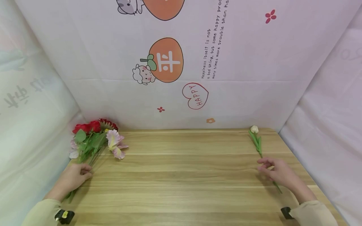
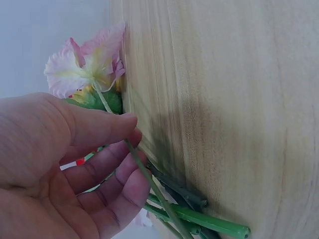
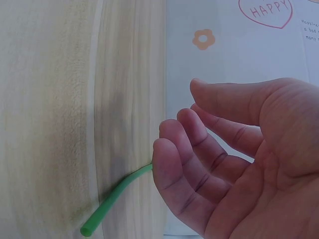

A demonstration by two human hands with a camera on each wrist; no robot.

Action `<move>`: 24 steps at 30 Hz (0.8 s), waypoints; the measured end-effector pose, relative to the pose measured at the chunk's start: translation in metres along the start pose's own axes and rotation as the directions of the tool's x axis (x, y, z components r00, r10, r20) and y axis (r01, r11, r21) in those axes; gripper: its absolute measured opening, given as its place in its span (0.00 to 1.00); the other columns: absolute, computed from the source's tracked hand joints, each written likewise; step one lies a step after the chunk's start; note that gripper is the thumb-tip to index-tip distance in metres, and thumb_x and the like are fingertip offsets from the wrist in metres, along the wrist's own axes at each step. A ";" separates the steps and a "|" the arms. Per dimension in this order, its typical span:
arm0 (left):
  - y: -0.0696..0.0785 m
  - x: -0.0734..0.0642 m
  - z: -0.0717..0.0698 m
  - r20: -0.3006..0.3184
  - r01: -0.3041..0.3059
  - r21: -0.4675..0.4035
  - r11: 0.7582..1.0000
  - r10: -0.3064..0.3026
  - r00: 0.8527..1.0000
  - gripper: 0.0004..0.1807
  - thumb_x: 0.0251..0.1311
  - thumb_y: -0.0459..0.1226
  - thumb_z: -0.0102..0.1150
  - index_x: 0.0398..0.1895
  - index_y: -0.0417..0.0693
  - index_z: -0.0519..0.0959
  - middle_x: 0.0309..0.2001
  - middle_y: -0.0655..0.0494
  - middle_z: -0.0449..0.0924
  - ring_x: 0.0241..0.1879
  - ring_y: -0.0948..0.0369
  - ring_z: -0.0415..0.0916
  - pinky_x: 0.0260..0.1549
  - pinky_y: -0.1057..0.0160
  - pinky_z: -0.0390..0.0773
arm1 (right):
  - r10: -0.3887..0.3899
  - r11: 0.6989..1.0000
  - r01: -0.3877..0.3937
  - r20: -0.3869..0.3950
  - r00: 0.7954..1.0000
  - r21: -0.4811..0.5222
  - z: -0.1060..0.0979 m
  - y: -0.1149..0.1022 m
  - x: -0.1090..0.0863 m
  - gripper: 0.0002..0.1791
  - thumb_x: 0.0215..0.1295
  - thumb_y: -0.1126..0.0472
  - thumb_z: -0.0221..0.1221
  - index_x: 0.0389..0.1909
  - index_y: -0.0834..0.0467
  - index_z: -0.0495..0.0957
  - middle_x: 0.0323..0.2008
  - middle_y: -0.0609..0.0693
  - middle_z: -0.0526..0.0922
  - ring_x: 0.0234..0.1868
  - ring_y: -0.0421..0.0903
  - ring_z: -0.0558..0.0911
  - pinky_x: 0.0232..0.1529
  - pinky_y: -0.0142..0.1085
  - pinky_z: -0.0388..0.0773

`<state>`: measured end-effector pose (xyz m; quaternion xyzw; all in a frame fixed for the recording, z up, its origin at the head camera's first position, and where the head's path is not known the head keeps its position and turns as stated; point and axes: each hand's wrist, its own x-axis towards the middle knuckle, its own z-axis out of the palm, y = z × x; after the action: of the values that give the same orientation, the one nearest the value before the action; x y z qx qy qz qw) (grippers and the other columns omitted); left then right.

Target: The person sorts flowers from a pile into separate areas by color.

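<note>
On the left, my left hand (image 1: 74, 177) pinches the thin stem (image 2: 158, 191) of a pale pink, ruffled flower (image 1: 115, 143) between thumb and fingertips. Behind that bloom lie red roses (image 1: 87, 127) and a dark red flower (image 1: 108, 123) with narrow petals. Thicker green stems (image 2: 212, 220) run below the fingers in the left wrist view. Over at the right, a white tulip (image 1: 254, 129) lies on the table, and my right hand (image 1: 278, 172) hovers above its stem (image 3: 110, 206). The right fingers are loosely curved, with a gap to the thumb and nothing between them.
A wood-grain table (image 1: 175, 175) spans the space between the hands. White printed cloth (image 1: 240, 100) rises along its back edge, and more white cloth hangs at both sides.
</note>
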<state>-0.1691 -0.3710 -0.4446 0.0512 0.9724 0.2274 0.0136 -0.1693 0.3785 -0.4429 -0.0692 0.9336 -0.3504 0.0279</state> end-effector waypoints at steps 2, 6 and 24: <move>-0.001 -0.001 0.001 -0.019 -0.011 0.003 1.000 0.011 1.000 0.12 0.60 0.30 0.68 0.43 0.29 0.83 0.34 0.45 0.86 0.35 0.48 0.84 0.38 0.45 0.83 | 0.002 1.000 -0.002 0.007 1.000 0.010 0.000 0.001 0.000 0.22 0.69 0.61 0.65 0.58 0.70 0.76 0.38 0.54 0.83 0.22 0.46 0.79 0.20 0.35 0.77; 0.000 -0.001 0.002 -0.055 -0.035 0.009 0.999 0.035 0.998 0.10 0.59 0.30 0.67 0.42 0.30 0.83 0.33 0.46 0.86 0.35 0.47 0.83 0.38 0.44 0.82 | 0.007 1.000 -0.008 0.021 1.000 0.024 -0.001 0.003 0.000 0.23 0.70 0.61 0.64 0.59 0.70 0.75 0.39 0.55 0.83 0.23 0.47 0.79 0.21 0.36 0.79; 0.024 0.002 -0.005 -0.010 -0.026 -0.004 1.000 0.026 1.000 0.15 0.64 0.37 0.67 0.48 0.36 0.83 0.37 0.53 0.85 0.38 0.51 0.82 0.37 0.49 0.82 | 0.019 0.999 -0.020 0.038 0.999 0.031 -0.003 0.002 0.001 0.22 0.70 0.62 0.64 0.59 0.69 0.75 0.39 0.54 0.82 0.23 0.46 0.79 0.20 0.34 0.77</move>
<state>-0.1689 -0.3521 -0.4291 0.0626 0.9712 0.2300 0.0060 -0.1707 0.3811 -0.4420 -0.0661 0.9279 -0.3635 0.0501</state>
